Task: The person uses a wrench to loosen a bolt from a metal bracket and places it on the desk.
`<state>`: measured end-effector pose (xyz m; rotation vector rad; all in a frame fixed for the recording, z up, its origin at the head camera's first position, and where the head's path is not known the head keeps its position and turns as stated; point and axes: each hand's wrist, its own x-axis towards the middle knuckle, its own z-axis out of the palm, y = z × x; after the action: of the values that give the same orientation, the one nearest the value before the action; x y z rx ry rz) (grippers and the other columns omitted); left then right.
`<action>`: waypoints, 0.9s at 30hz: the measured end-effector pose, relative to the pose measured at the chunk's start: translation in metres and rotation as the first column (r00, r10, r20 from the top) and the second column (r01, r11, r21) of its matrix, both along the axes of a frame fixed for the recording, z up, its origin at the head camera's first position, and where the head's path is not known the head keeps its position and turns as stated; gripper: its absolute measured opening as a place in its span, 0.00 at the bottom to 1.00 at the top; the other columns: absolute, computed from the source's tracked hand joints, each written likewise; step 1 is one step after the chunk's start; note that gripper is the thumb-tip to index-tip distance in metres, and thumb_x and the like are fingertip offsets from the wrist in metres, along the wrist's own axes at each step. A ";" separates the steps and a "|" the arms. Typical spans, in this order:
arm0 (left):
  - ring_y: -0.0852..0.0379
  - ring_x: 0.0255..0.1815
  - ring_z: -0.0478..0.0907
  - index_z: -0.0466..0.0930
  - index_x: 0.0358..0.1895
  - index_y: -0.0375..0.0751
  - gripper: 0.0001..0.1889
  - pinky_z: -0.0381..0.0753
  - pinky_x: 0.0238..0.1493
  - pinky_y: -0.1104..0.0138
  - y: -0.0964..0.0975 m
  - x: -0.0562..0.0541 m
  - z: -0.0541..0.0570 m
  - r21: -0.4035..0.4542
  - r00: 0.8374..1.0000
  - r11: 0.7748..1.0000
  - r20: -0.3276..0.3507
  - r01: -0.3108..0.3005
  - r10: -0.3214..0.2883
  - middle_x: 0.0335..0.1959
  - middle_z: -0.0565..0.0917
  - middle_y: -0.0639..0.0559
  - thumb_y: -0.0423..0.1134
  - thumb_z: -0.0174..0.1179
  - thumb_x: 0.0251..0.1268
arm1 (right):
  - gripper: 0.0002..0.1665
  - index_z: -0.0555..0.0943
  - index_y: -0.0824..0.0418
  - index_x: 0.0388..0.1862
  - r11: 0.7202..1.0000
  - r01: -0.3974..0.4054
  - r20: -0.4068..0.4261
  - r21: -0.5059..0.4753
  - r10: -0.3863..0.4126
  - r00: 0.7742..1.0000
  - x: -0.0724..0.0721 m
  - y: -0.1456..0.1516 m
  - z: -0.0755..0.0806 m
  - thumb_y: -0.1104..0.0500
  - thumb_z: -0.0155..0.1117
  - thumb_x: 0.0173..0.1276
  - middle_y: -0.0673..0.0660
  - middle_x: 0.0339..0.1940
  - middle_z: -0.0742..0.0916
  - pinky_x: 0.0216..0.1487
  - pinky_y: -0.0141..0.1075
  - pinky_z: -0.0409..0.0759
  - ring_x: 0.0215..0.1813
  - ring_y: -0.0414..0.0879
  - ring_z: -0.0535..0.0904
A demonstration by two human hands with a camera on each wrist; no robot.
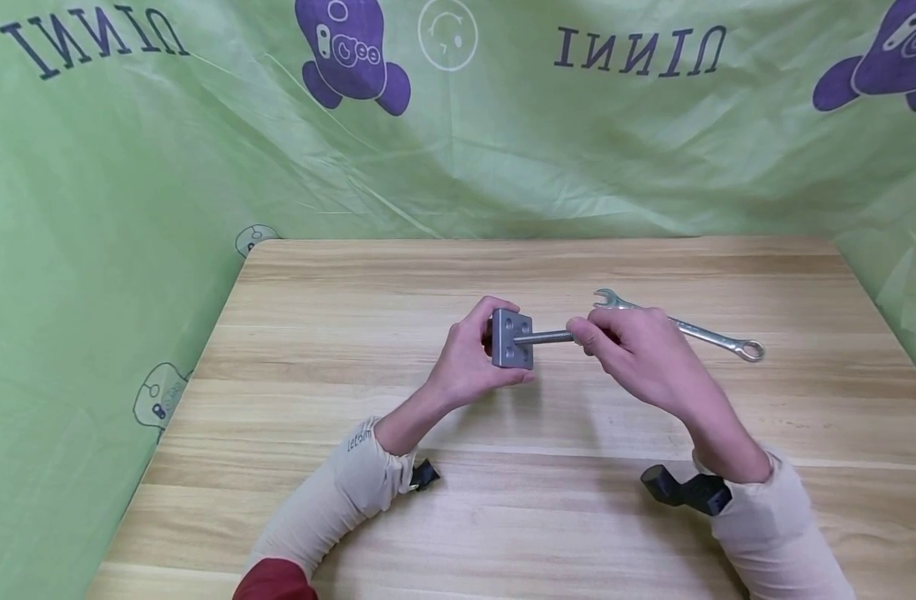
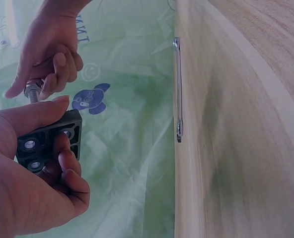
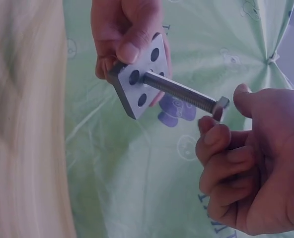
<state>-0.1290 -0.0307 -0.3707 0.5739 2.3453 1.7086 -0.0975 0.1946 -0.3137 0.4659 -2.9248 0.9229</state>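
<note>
In the head view, my left hand (image 1: 468, 354) holds a grey square plate (image 1: 513, 339) above the table, its thumb and fingers round the edges. The plate's flat face has several round holes; its ribbed back, with metal-lined holes, shows in the left wrist view. A long threaded hex bolt (image 3: 182, 91) stands out from the middle of the flat face. My right hand (image 1: 641, 354) is at the bolt's head (image 3: 220, 108). There the curled index finger (image 3: 214, 136) touches the head, while the thumb (image 3: 242, 101) lies on its other side, slightly off it.
A combination wrench (image 1: 708, 335) lies on the wooden table (image 1: 337, 333) behind my right hand, its open end toward the back. Green printed cloth (image 1: 503, 167) hangs along the back and sides. Black wrist cameras (image 1: 686, 492) project from the sleeves over the table.
</note>
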 end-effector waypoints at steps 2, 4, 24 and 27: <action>0.55 0.38 0.83 0.70 0.60 0.41 0.40 0.84 0.42 0.55 0.000 0.000 0.000 -0.004 1.000 1.000 0.000 0.000 0.000 0.46 0.87 0.39 0.26 0.80 0.38 | 0.27 0.70 0.53 0.17 1.000 0.004 0.008 -0.006 -0.004 1.000 -0.001 -0.002 -0.001 0.44 0.54 0.78 0.46 0.14 0.67 0.24 0.33 0.62 0.20 0.40 0.63; 0.55 0.38 0.83 0.70 0.59 0.42 0.40 0.84 0.43 0.57 0.000 0.000 0.000 -0.010 1.000 1.000 0.003 0.000 0.000 0.46 0.87 0.39 0.26 0.79 0.39 | 0.28 0.69 0.53 0.16 1.000 0.007 -0.003 -0.008 -0.007 1.000 -0.001 -0.004 -0.002 0.44 0.54 0.77 0.46 0.14 0.65 0.24 0.33 0.61 0.20 0.40 0.61; 0.52 0.40 0.84 0.70 0.60 0.41 0.40 0.85 0.44 0.56 0.001 0.000 0.001 -0.006 1.000 1.000 0.015 -0.004 0.004 0.49 0.86 0.39 0.25 0.79 0.38 | 0.13 0.86 0.58 0.34 0.975 -0.210 -0.403 -0.073 0.164 0.901 -0.001 0.005 -0.006 0.68 0.78 0.50 0.44 0.22 0.81 0.28 0.21 0.69 0.26 0.32 0.70; 0.51 0.42 0.84 0.70 0.60 0.41 0.40 0.84 0.44 0.63 0.000 -0.001 0.002 -0.002 1.000 1.000 0.022 -0.006 0.007 0.51 0.85 0.39 0.25 0.79 0.39 | 0.18 0.87 0.60 0.35 0.970 -0.226 -0.477 -0.084 0.160 0.864 -0.002 0.004 -0.007 0.72 0.80 0.43 0.47 0.24 0.85 0.30 0.21 0.72 0.26 0.34 0.74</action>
<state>-0.1297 -0.0305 -0.3689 0.5453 2.3361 1.7069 -0.1000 0.1987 -0.3206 0.8529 -2.3922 0.8739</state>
